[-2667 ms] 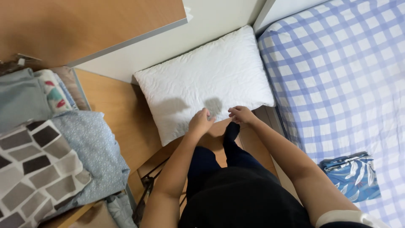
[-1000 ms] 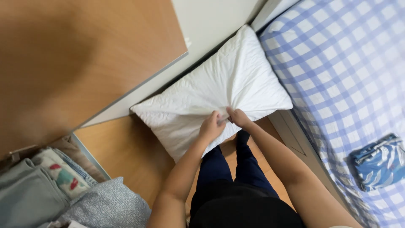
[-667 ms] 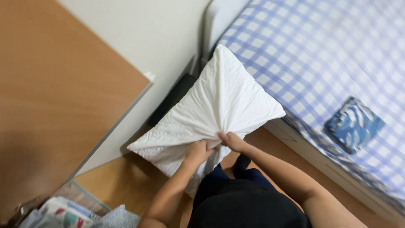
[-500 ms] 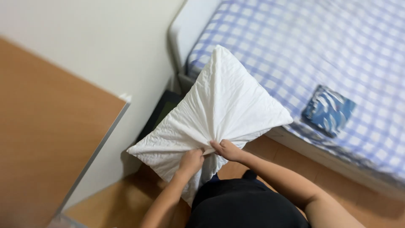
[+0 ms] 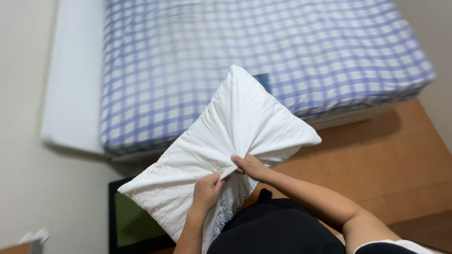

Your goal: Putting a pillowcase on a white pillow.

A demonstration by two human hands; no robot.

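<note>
at the far left we see a pale wall, then a white bed frame running along the left edge of the bed. low on the left a dark tray with a green inside sits on the floor; as far as we can see nothing lies in it, though the pillow covers part of it.

moving right, our left hand is clenched on a bunch of the pillow fabric near its lower long edge, and our right hand pinches the same gathered spot just beside it, so both hands grasp the pillow. the pillow is white, quilted and creased, and is held up in the air in front of us, tilted, one corner pointing up over the bed's near edge and another hanging down over the tray. it rests on nothing that we can see.

we judge the pillow lifted and in hand, not yet laid on the bed.

behind the top corner a small blue thing peeks out on the checked sheet; we cannot tell what it is. to the right lies wooden floor.
</note>
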